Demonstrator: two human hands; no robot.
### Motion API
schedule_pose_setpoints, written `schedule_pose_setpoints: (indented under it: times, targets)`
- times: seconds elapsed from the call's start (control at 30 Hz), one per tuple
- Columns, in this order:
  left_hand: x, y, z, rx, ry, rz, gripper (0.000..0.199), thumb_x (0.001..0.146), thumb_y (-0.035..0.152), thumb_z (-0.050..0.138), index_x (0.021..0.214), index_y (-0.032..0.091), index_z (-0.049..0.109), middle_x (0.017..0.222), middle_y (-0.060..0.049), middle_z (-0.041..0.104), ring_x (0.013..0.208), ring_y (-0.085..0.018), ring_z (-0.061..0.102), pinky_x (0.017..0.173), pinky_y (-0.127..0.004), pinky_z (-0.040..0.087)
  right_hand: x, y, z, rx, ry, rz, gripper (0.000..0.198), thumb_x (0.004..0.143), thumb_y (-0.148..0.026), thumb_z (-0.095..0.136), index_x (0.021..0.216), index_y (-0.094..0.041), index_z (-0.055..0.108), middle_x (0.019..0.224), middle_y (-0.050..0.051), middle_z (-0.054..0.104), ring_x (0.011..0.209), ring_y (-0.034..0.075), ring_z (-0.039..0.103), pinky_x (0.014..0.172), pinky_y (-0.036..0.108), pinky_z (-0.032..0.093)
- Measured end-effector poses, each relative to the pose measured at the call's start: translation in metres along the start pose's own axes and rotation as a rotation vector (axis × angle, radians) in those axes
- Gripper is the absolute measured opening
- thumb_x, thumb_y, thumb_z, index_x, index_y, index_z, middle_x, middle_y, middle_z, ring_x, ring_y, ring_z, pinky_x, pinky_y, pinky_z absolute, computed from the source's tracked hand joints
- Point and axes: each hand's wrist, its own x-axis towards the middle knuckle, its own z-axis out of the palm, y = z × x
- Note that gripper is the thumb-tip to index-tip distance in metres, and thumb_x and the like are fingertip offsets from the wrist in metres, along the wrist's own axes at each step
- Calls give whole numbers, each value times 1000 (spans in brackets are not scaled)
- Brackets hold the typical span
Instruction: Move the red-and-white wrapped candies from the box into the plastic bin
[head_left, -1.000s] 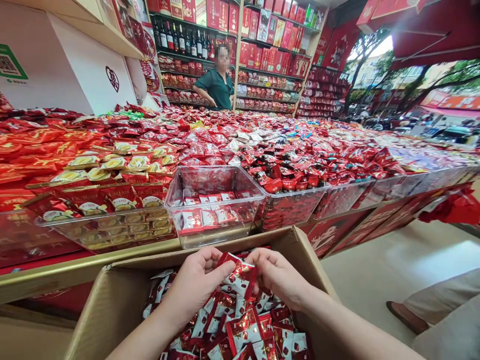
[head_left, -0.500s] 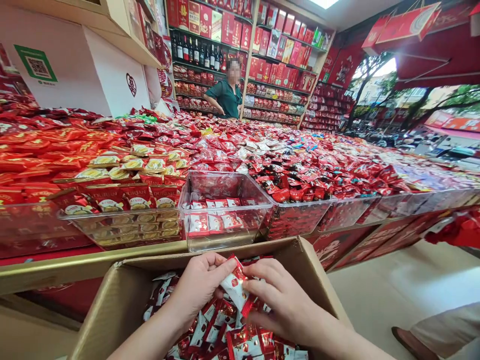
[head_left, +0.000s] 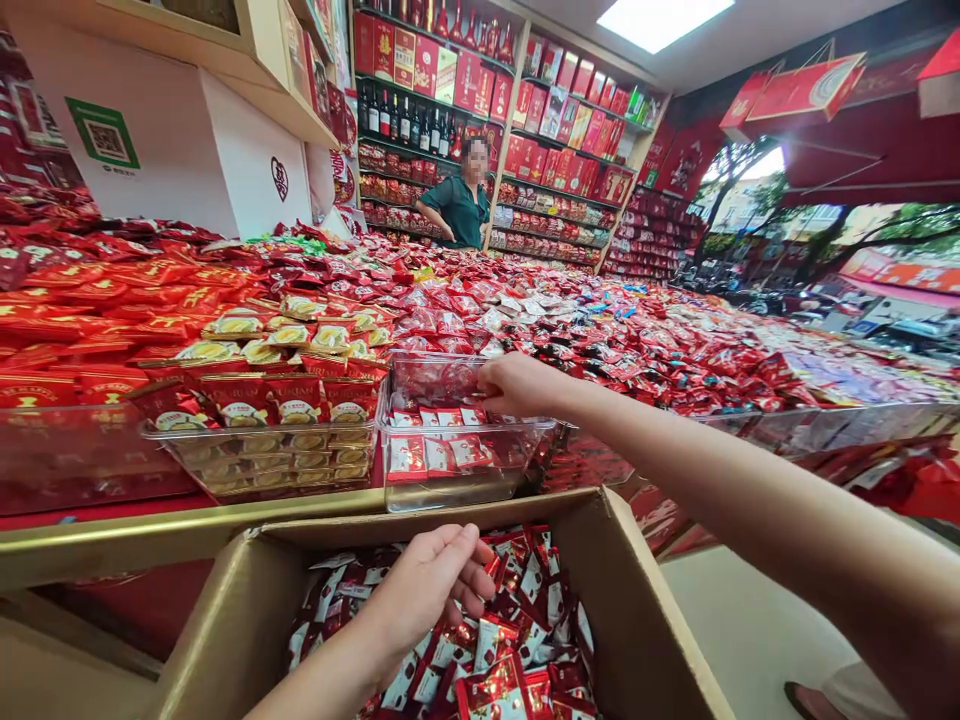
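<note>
My right hand [head_left: 517, 385] reaches over the right side of a clear plastic bin [head_left: 450, 495], fingers curled down and pinched around a small red-and-white wrapped candy, mostly hidden by the hand. In the bin, similar wrapped candies [head_left: 439, 455] lie in neat rows. Over the open cardboard box [head_left: 652, 620] hovers my left hand [head_left: 439, 575], its palm turned inward, fingers loosely bent and apart, with nothing seen in them. Loose red-and-white wrapped candies [head_left: 495, 640] fill the box in a jumble below it.
Left of the bin stands another clear bin with durian-labelled packets [head_left: 292, 400]. Heaps of red packets [head_left: 97, 300] spread across the display. A person in a dark green shirt [head_left: 457, 210] stands behind it, before shelves of boxes and bottles. Another person's foot [head_left: 806, 700] shows at lower right.
My right hand has moved from above the box, forward and up to the clear bin. The candy both hands held has left my left hand, which stays over the box with its fingers loosened.
</note>
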Motion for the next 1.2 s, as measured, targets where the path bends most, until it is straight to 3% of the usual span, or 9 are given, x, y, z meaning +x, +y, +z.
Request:
schedule_pose_setpoints:
  times: [0.23, 0.33, 0.5, 0.67, 0.83, 1.0, 1.2]
  targets:
    - [-1, 1, -4, 31, -20, 43, 36, 80, 48, 40, 77, 15, 52, 59, 2, 60, 49, -7, 51, 47, -20, 32, 25, -8, 21, -30, -362, -112, 14, 70, -10, 54, 73, -12, 67, 75, 8, 67, 67, 15, 55, 55, 25, 31]
    - [-1, 2, -2, 40, -45, 51, 36, 80, 48, 38, 78, 15, 52, 60, 2, 59, 49, -6, 51, 47, -20, 32, 27, -11, 26, -6, -516, -103, 11, 67, -18, 62, 72, -12, 69, 69, 6, 67, 66, 16, 57, 56, 24, 34]
    - [1, 2, 0, 87, -71, 40, 33, 80, 46, 38, 77, 15, 50, 60, 3, 58, 49, -6, 50, 46, -20, 32, 32, -6, 39, 85, -691, -74, 23, 52, -29, 75, 68, -13, 71, 55, 1, 62, 56, 14, 55, 53, 24, 36]
    - [-3, 2, -2, 178, -89, 29, 27, 78, 43, 43, 72, 17, 48, 65, 1, 60, 53, -9, 54, 47, -21, 31, 32, -4, 41, 158, -685, -47, 27, 48, -27, 77, 69, -12, 71, 53, 0, 61, 52, 13, 53, 53, 24, 35]
    - [-5, 0, -1, 247, -103, 26, 27, 77, 44, 43, 75, 18, 47, 70, 0, 60, 58, -10, 56, 49, -21, 31, 24, -9, 33, 264, -527, -20, 32, 62, -27, 69, 88, -9, 68, 66, 2, 65, 57, 11, 51, 54, 23, 34]
    - [-1, -2, 0, 377, -142, 3, 23, 78, 40, 38, 78, 18, 45, 73, 0, 60, 60, -10, 56, 52, -21, 34, 22, -8, 34, 408, -603, -56, 22, 63, -27, 68, 78, -12, 71, 57, -1, 63, 48, 10, 48, 49, 22, 35]
    - [-6, -16, -10, 859, -126, 89, 21, 74, 33, 43, 81, 22, 59, 85, -7, 65, 81, -25, 58, 71, -38, 41, 27, -4, 38, 442, -489, -23, 17, 58, -25, 71, 71, -14, 71, 54, -1, 62, 48, 11, 49, 48, 21, 34]
